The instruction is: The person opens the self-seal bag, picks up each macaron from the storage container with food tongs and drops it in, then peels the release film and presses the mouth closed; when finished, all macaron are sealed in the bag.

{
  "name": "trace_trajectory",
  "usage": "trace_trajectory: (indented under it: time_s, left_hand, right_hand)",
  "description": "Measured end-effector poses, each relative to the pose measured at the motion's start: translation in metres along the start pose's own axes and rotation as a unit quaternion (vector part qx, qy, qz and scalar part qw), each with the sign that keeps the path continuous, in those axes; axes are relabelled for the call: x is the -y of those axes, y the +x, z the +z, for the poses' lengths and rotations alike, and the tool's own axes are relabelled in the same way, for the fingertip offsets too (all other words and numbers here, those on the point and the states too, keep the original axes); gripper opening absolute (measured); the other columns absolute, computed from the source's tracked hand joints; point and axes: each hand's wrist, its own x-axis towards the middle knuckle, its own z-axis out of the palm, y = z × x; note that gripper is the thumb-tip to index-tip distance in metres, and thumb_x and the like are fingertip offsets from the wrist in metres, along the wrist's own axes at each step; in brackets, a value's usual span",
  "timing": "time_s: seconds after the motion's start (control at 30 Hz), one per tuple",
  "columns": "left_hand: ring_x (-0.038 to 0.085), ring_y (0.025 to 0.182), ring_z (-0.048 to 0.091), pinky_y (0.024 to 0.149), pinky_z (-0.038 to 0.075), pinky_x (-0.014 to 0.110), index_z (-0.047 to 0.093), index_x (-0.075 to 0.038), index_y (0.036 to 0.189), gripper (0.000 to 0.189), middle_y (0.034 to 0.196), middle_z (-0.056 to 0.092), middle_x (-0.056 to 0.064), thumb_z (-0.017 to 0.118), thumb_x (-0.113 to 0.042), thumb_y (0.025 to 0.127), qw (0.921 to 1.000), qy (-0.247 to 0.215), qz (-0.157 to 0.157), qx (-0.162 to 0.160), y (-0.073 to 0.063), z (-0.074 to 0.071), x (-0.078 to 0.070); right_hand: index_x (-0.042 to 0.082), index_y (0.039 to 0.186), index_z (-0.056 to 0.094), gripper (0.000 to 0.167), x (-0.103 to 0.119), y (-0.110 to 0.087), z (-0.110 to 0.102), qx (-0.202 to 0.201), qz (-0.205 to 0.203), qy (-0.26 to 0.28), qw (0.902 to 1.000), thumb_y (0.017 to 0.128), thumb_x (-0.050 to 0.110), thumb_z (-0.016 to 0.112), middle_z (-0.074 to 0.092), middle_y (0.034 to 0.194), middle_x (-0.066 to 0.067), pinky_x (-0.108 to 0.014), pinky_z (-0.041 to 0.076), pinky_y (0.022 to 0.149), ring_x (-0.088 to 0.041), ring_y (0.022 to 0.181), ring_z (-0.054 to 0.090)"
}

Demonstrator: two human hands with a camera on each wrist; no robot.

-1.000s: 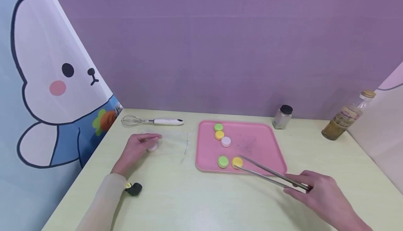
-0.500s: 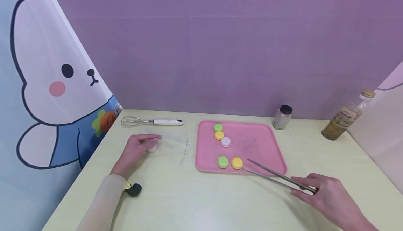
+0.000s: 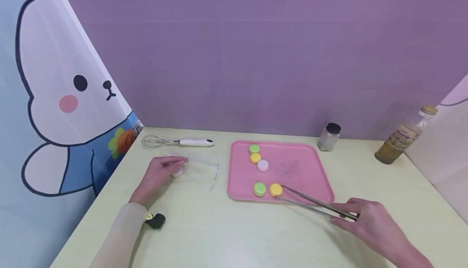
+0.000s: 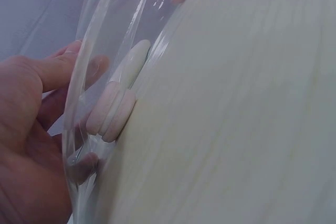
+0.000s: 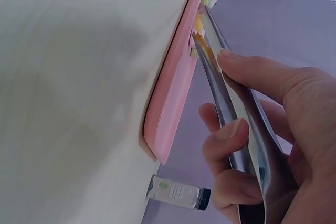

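Observation:
My left hand [image 3: 157,177] pinches the edge of a clear plastic bag [image 3: 201,166] lying on the table at left. Inside the bag, close to my fingers, sits a pale pink macaron [image 4: 110,111]. Metal tongs [image 3: 318,201] are gripped in my right hand [image 3: 369,225], thumb on one arm and fingers on the other. Their parted tips reach over the tray's front edge to the yellow macaron [image 3: 276,189], one at its right side and one at its near edge. A green macaron [image 3: 259,189] lies just left of it on the pink tray [image 3: 307,162].
Farther back on the tray are a green macaron [image 3: 254,149], a yellow macaron [image 3: 255,158] and a pale pink macaron [image 3: 263,165]. A whisk [image 3: 183,142] lies behind the bag. A black-capped jar [image 3: 328,138] and a corked bottle [image 3: 404,136] stand behind, at right.
The right hand first drew the tongs rightward off the yellow macaron, then brought them back left so the tips meet its right side. The left hand and bag have stayed put.

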Motion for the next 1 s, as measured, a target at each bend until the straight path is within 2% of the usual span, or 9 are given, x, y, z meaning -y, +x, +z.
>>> trace_trajectory:
  time_s: [0.13, 0.33, 0.4, 0.63, 0.8, 1.0]
  left_hand:
    - [0.026, 0.128, 0.056, 0.108, 0.041, 0.031, 0.075, -0.006, 0.119, 0.023, 0.123, 0.071, 0.008, 0.067, -0.012, 0.098, 1.0000, 0.003, 0.003, -0.001, 0.000, 0.001, -0.001]
    - [0.025, 0.127, 0.056, 0.102, 0.041, 0.019, 0.075, -0.005, 0.118, 0.023, 0.122, 0.072, 0.008, 0.067, -0.011, 0.098, 0.9999, -0.002, 0.010, -0.001, 0.000, 0.001, -0.001]
    - [0.025, 0.127, 0.056, 0.104, 0.041, 0.022, 0.075, -0.005, 0.119, 0.023, 0.122, 0.072, 0.008, 0.067, -0.011, 0.098, 1.0000, -0.001, 0.009, -0.002, 0.000, 0.001, 0.000]
    - [0.027, 0.129, 0.055, 0.113, 0.037, 0.044, 0.075, -0.006, 0.119, 0.023, 0.124, 0.070, 0.009, 0.067, -0.013, 0.098, 1.0000, -0.001, -0.002, -0.004, -0.001, 0.001, -0.001]
    - [0.028, 0.130, 0.053, 0.114, 0.035, 0.046, 0.075, -0.007, 0.119, 0.023, 0.125, 0.070, 0.010, 0.068, -0.014, 0.098, 0.9999, -0.010, -0.005, -0.001, -0.002, 0.001, -0.004]
    - [0.025, 0.130, 0.054, 0.112, 0.037, 0.042, 0.075, -0.008, 0.119, 0.024, 0.126, 0.070, 0.008, 0.068, -0.016, 0.098, 0.9999, -0.013, -0.009, 0.000, -0.003, 0.001, -0.004]
  right_hand:
    - [0.018, 0.094, 0.083, 0.032, 0.001, 0.004, 0.003, 0.000, 0.000, 0.004, 1.0000, 0.065, 0.018, 0.095, 0.053, 0.073, 0.029, -0.012, 0.033, 0.047, 0.008, 0.057, 0.043]
    - [0.018, 0.094, 0.083, 0.032, 0.002, 0.007, 0.007, 0.004, 0.004, -0.004, 1.0000, 0.065, 0.019, 0.095, 0.056, 0.075, 0.028, -0.013, 0.037, 0.049, 0.008, 0.060, 0.045]
    - [0.018, 0.094, 0.083, 0.031, 0.003, 0.009, 0.007, 0.009, 0.010, -0.006, 0.9999, 0.066, 0.020, 0.094, 0.056, 0.075, 0.028, -0.016, 0.038, 0.049, 0.007, 0.060, 0.045]
    - [0.015, 0.095, 0.083, 0.030, 0.005, 0.010, 0.010, 0.019, 0.024, -0.004, 0.9995, 0.067, 0.018, 0.094, 0.054, 0.075, 0.026, -0.019, 0.039, 0.047, 0.006, 0.060, 0.044]
    - [0.014, 0.095, 0.082, 0.031, 0.004, 0.008, 0.011, 0.010, 0.007, -0.005, 0.9999, 0.067, 0.018, 0.094, 0.054, 0.076, 0.024, -0.018, 0.037, 0.046, 0.006, 0.060, 0.042]
    - [0.015, 0.094, 0.082, 0.030, 0.006, 0.007, 0.007, -0.009, -0.010, -0.011, 0.9999, 0.066, 0.015, 0.094, 0.051, 0.075, 0.025, -0.012, 0.033, 0.047, 0.007, 0.058, 0.040]
